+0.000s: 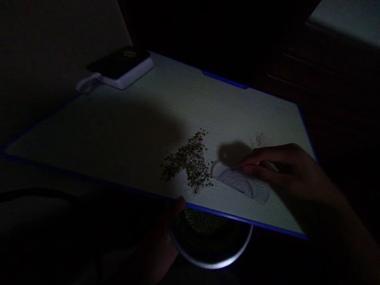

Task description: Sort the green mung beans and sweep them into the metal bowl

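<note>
Board: pale wood-grain board [118, 103] with a blue plastic edge, basically the only thing lit in a pretty dark room.

Seeds: loose pile of small olive-green seeds [190, 162] near the middle of the board, spread in a rough streak, with a faint dusty smudge [258, 139] further right.

Right hand: right hand [291, 174] is on the board, fingers [252, 168] curled down onto a clear plastic half-circle protractor [243, 184]. Grip looks closed on it, pinched near the top edge. The protractor lies flat, just beside the seeds.

Left hand: left hand [158, 245] is mostly lost in shadow at the board's near edge, thumb [179, 205] up by the blue trim. Can't tell if it's open or gripping anything.

Bowl: round metal bowl [210, 263] sits below that near edge, right beside the left hand, with more green seeds [204, 221] inside.

Back corner: black phone [118, 61] on a white box-shaped charger [127, 77], white cable [84, 84] looped beside it.

Right side: dark wooden drawers [311, 71] in the shadows.
</note>
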`<state>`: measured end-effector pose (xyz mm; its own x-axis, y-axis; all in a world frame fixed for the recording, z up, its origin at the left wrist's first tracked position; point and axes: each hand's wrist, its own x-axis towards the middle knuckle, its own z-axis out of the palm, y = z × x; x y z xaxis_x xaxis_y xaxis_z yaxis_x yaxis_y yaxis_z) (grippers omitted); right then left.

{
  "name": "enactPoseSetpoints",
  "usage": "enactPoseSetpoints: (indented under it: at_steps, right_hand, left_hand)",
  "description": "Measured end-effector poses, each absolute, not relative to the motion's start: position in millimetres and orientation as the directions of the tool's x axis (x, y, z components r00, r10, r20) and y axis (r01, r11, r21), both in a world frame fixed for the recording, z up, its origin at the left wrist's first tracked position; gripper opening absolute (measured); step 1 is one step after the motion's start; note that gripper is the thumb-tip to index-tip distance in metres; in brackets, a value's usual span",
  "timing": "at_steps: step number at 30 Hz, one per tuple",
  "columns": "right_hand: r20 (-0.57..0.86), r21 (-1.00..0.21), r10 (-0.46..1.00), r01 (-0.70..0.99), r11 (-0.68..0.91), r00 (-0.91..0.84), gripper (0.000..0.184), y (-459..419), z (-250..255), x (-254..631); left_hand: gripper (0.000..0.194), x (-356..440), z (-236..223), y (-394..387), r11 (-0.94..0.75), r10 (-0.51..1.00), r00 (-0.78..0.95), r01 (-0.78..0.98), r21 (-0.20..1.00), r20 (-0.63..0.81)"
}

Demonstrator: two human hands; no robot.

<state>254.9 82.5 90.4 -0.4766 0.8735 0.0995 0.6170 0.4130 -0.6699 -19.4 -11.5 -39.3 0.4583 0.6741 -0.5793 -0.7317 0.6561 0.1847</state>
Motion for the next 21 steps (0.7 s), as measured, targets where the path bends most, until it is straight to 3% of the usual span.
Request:
enactPoseSetpoints:
  at_steps: [4,9,15,21]
  right_hand:
    - [0.143,-0.616,0.87,0.646,0.452,-0.472,0.011,82,89,251]
    - [0.139,-0.614,0.799,0.583,0.533,-0.585,0.011,79,87,245]
    - [0.206,-0.556,0.86,0.667,0.496,-0.468,0.01,86,84,249]
    - [0.208,-0.578,0.778,0.567,0.587,-0.593,0.013,88,78,238]
  left_hand:
    - [0.023,-20,-41,-12,0.651,0.693,0.473,-0.736,0.189,-0.545]
    - [0.026,-18,-40,-9,0.656,0.715,0.509,-0.726,0.206,-0.479]
    - [0.027,-17,-37,-8,0.672,0.683,0.505,-0.718,0.182,-0.528]
    - [0.028,-18,-31,-8,0.67,0.693,0.484,-0.706,0.229,-0.535]
